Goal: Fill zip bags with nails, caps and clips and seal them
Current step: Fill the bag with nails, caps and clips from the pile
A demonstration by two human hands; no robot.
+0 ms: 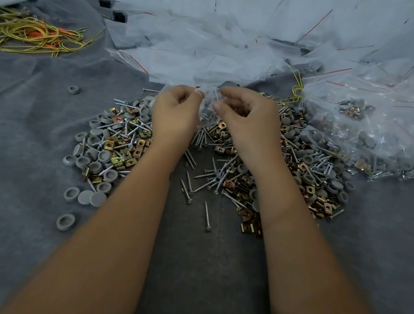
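Both forearms reach up from the bottom of the frame to the centre, where the 2 hands sit close together on 1 small clear zip bag (208,102). Left hand (176,112) and right hand (248,121) each pinch the bag's top edge between thumb and curled fingers, holding it just above the heap; a few nails show through the plastic.

Beneath and around the hands, a broad heap spreads across the middle of the frame: silver nails (207,217), grey round caps (66,221) and brass-coloured square clips (247,227), all mixed together. Several caps lie loose at the heap's left edge.

Behind the hands, at upper centre, lies a pile of empty zip bags (201,49) with red seal lines. At the right edge sit filled bags (374,141) holding the same parts. Yellow and orange cords (30,33) are tangled at upper left. Everything rests on a grey cloth (21,134) covering the worktop.
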